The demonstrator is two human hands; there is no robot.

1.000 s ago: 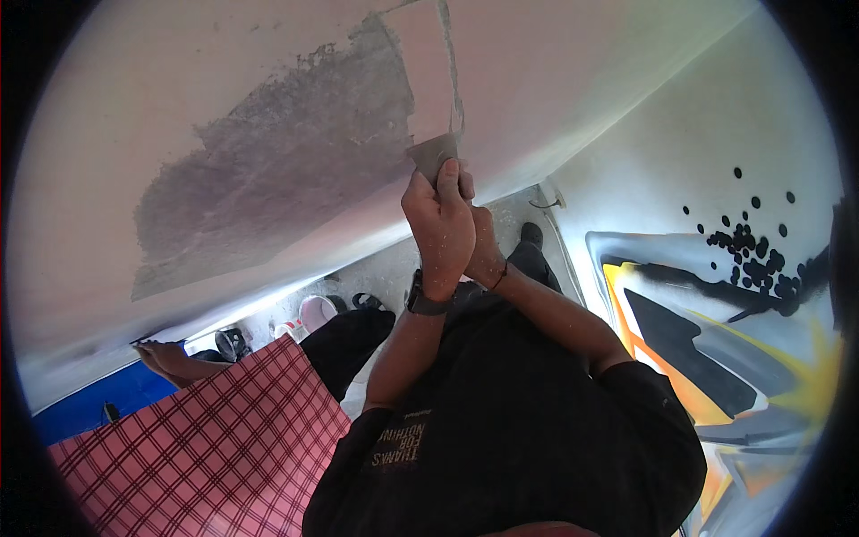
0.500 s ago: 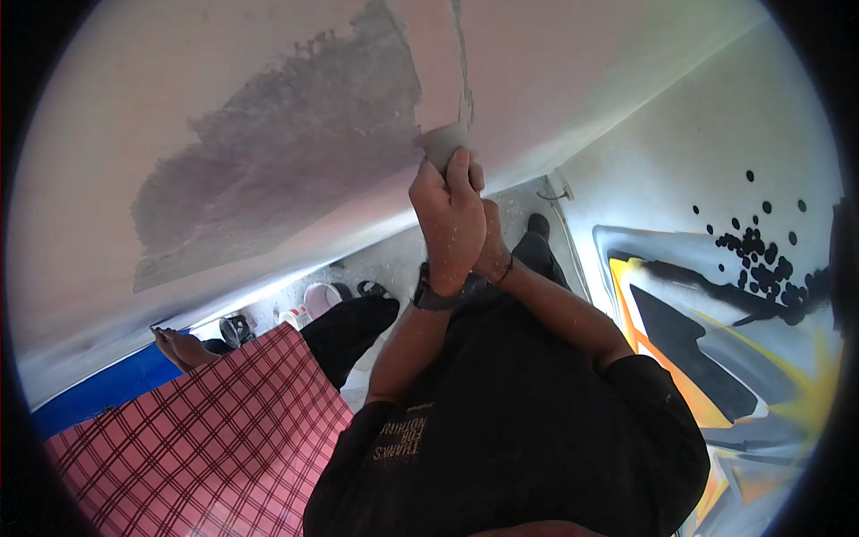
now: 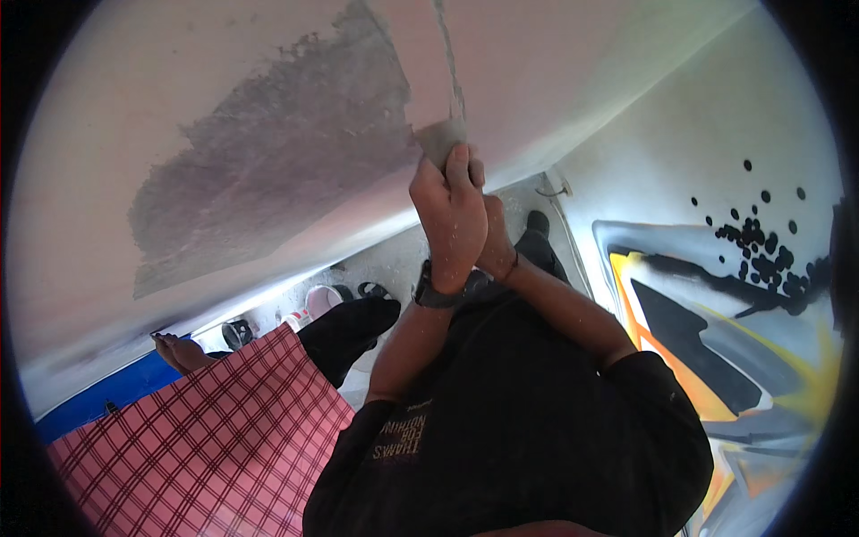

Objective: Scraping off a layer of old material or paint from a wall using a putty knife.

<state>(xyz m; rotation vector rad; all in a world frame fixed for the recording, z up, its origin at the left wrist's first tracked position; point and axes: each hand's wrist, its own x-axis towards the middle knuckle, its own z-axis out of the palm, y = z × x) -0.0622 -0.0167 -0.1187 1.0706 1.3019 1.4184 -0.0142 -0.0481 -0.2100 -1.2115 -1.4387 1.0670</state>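
Note:
My left hand [image 3: 450, 219], a dark watch at its wrist, is closed on a flat grey scraper [image 3: 438, 140] that widens toward its top edge. The scraper's edge meets the pale pinkish wall [image 3: 537, 80], just right of a rough grey plaster patch [image 3: 295, 152] and below a thin grey crack line [image 3: 447, 54]. My right hand [image 3: 494, 237] is tucked against the left from behind. Its fingers are hidden, so what it grips cannot be made out. Pale specks dot both hands.
At left, another person's hand [image 3: 183, 352] is near the wall's foot, beside a red checkered cloth [image 3: 206, 430] and a blue surface [image 3: 112, 385]. Buckets [image 3: 327, 298] stand on the floor beyond my dark-clad leg [image 3: 349, 331]. A side wall with painted graffiti [image 3: 698, 345] rises at right.
The patch and crack have slid slightly left in view, while my hands and scraper hold nearly the same place. The scraper now sits a little farther right along the wall.

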